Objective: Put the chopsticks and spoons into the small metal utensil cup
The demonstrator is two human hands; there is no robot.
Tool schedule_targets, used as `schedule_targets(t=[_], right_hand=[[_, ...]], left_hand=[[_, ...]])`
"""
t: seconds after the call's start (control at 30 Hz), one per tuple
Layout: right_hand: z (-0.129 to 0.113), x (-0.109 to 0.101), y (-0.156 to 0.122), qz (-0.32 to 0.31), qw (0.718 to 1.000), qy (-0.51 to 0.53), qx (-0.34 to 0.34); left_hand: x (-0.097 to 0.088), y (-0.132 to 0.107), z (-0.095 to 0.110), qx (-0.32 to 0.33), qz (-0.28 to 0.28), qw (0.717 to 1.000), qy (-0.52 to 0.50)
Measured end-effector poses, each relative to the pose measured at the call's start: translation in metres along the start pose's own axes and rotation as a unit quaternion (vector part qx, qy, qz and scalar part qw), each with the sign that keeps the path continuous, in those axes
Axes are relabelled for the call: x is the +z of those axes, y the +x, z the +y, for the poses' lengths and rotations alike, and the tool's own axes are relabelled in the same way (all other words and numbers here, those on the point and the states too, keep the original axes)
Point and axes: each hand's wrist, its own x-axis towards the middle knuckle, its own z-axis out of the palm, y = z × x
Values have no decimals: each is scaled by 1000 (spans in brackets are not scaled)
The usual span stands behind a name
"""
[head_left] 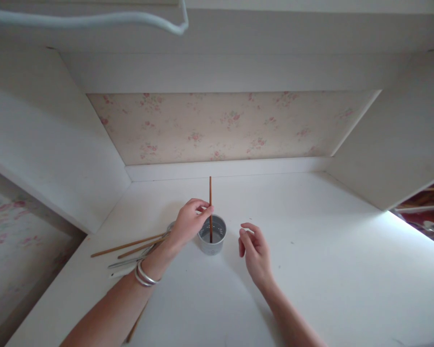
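Observation:
My left hand (189,223), with silver bangles at the wrist, pinches a brown chopstick (210,193) and holds it upright, its lower end inside a small grey metal cup (212,234) on the white desk (311,250). My right hand (253,250) hovers just right of the cup, fingers loosely curled and apart, holding nothing. Behind my left hand lie more brown chopsticks (126,246) and some metal utensils (130,261) on the desk.
The desk sits in a white alcove with a floral back wall (224,127) and white side panels. A white cable (94,20) hangs across the top. Another brown stick (137,325) shows under my left forearm. Dark red clutter lies at the far right (427,217).

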Motion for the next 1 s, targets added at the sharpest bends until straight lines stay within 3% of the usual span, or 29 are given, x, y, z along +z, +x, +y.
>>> schedule_targets(t=[0.43,0.67,0.73,0.8,0.93,1.0], right_hand=[[2,-2,0,-10,1000,-11,-10],[2,-6,-2,1,999,-34,-23],[3,-6,-3,-1,998,-47,-33],[1,-5,-7,20,996,-60,-59],[-23,14,-27,134,976,-48,-164],[-44,36,-41,99,967,-66,-223]], left_hand=[[4,-7,-8,-17,-2,1000,-9],[-12,-57,1,-7,66,998,-6],[-17,-76,5,-6,58,998,8],[-18,-94,6,-25,-4,1000,5],[-6,-121,-11,-63,-243,968,-9],[4,-130,-27,-57,-321,944,-43]])
